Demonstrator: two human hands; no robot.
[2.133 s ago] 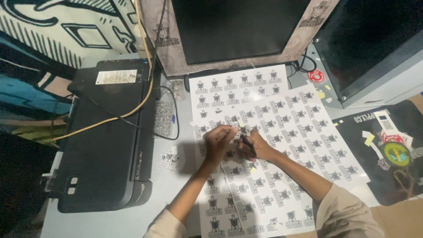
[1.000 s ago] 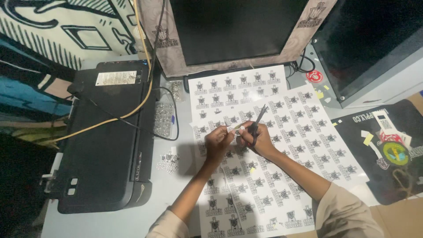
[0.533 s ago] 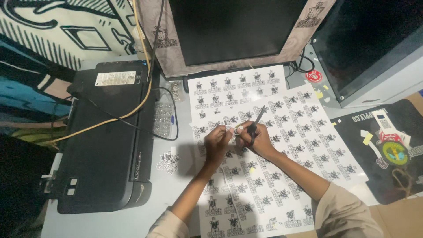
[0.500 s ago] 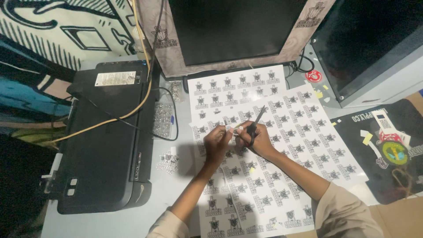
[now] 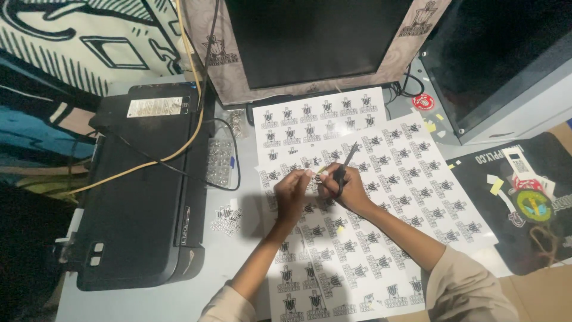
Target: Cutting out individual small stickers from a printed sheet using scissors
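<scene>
Landmark is the black printer (image 5: 140,191). To its right, we see glossy printed sticker sheets (image 5: 381,197) lying flat on the pale counter (image 5: 226,268), overlapped so the rows stay reachable. Left hand (image 5: 292,194), right of the printer, pinches a small cut sticker (image 5: 311,174) between its fingertips, likely to steady it. Right hand (image 5: 348,191), further right, is closed around slim dark scissors (image 5: 342,170), blades angled up and away. A small pile of cut stickers (image 5: 226,219) sits just beside the printer's right edge.
</scene>
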